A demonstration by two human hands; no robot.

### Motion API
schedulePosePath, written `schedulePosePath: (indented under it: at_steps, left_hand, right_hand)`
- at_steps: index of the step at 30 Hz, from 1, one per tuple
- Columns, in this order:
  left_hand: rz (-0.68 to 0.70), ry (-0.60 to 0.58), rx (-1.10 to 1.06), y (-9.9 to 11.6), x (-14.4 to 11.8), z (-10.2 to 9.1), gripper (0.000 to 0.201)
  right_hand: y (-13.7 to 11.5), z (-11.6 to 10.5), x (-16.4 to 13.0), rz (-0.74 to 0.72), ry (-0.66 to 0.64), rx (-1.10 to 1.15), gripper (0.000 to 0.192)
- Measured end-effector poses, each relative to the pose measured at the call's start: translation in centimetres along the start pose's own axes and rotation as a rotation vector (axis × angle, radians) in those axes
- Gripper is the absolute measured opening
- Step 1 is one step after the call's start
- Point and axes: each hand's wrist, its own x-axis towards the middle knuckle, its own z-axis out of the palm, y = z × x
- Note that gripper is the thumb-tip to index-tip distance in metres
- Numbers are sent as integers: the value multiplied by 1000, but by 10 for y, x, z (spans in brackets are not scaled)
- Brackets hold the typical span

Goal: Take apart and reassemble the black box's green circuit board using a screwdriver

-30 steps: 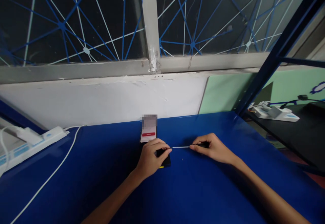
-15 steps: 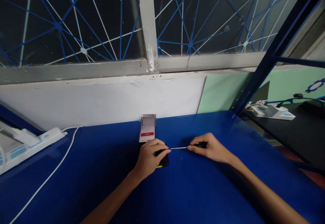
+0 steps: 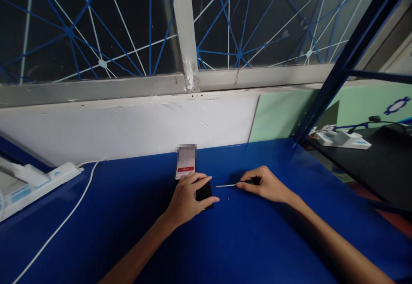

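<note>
Two hands are at work on the blue bench [image 3: 257, 241], viewed from the head camera. We note the left hand [image 3: 188, 198] lying palm-down over a small black device [image 3: 204, 193], fingers curled loosely over its top and thumb stretched along its right edge; it covers and steadies the device rather than clenching it. The right hand [image 3: 265, 186] pinches the dark handle of a thin screwdriver [image 3: 236, 184] between thumb and fingers. We record the screwdriver's long axis as nearly level and running left to right across the bench, its pale metal shaft pointing left toward the device; the tip stops just beside the device, a small gap showing between them. Just behind the left hand a phone [image 3: 186, 163] stands propped, screen lit. Far left, a white power strip [image 3: 38, 183] with its cable [image 3: 64, 221] trailing over the bench.
</note>
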Motion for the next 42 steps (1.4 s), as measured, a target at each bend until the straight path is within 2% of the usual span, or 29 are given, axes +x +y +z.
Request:
schedulePosePath:
  at_steps: [3,5,9,20,35,42]
  left_hand:
    - [30,-94,101,-1,-3,-2,77]
    - [41,-149,130,-2,-3,-2,86]
    - [32,-173,122,-4,-3,-1,82]
    - [41,-185,12,-2,-2,-6,94]
    - [79,-194,-14,-1,-1,-8,92]
    - [108,-193,13,-1,-3,-4,92]
  right_hand:
    - [4,-1,1,4,2,-25,39]
    - [6,0,1,5,-5,-48,38]
    - [9,2,1,3,-28,-95,35]
    - [9,4,1,9,-6,-149,36]
    - [7,7,2,-11,12,-112,32]
    - [13,7,0,16,-52,-30,27]
